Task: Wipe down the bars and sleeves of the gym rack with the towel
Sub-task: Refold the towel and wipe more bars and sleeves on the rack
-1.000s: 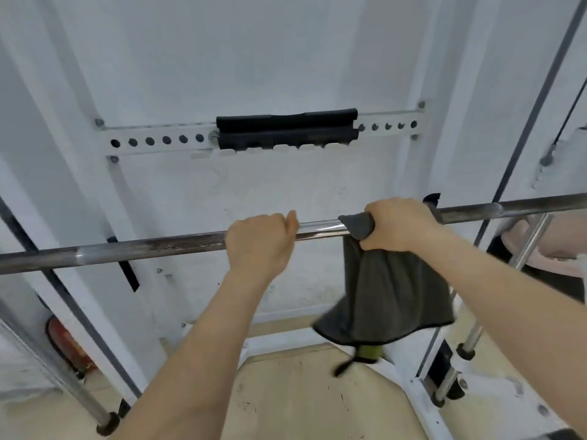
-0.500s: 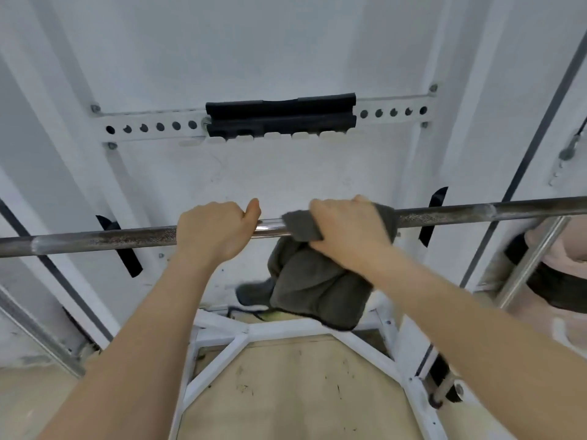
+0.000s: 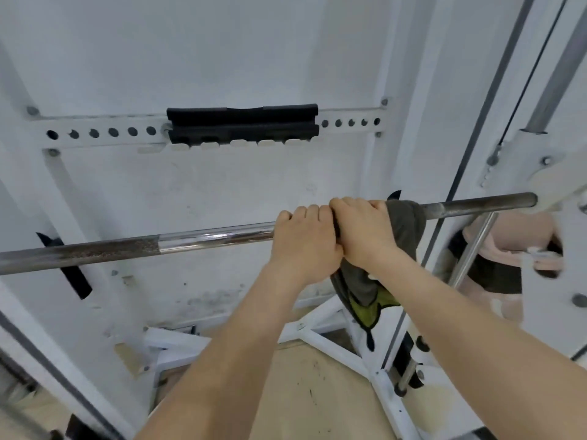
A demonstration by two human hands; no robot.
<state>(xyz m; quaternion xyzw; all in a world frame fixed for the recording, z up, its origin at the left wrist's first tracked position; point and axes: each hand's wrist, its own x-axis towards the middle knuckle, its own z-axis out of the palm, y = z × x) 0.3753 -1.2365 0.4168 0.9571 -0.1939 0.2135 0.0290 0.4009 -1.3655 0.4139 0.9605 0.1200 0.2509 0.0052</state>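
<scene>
Head view: the barbell bar (image 3: 216, 239) runs across the rack from the left edge of the picture, rising slightly to the right, and ends at a white bracket (image 3: 552, 185).

- Left hand (image 3: 306, 246): grips the bare bar from above, with its fingers (image 3: 303, 214) curled over the top. How far they close underneath cannot be seen.
- Right hand (image 3: 365, 231): sits just beside the left hand and touches it. Its fingers (image 3: 355, 206) are curled round the towel (image 3: 408, 223) and clamp it onto the bar.
- Towel: dark grey and draped over the bar under the right palm. Its free end hangs below the right wrist and shows a yellow-green underside near the bottom edge.

Bar surface: rough and dull at the far left, polished chrome from there to the left hand, then dull again from the right edge of the towel to the bracket.

Open room: a long uncovered stretch lies left of the left hand, and a shorter one lies between the towel and the bracket. A slanted chrome guide rod (image 3: 471, 249) passes just below that shorter stretch.

Behind the bar, a perforated white crossmember (image 3: 95, 133) carries a black pad (image 3: 241, 123) — well apart from both hands. Below, the white base frame (image 3: 324, 339) rests on a wooden floor (image 3: 301, 392).
</scene>
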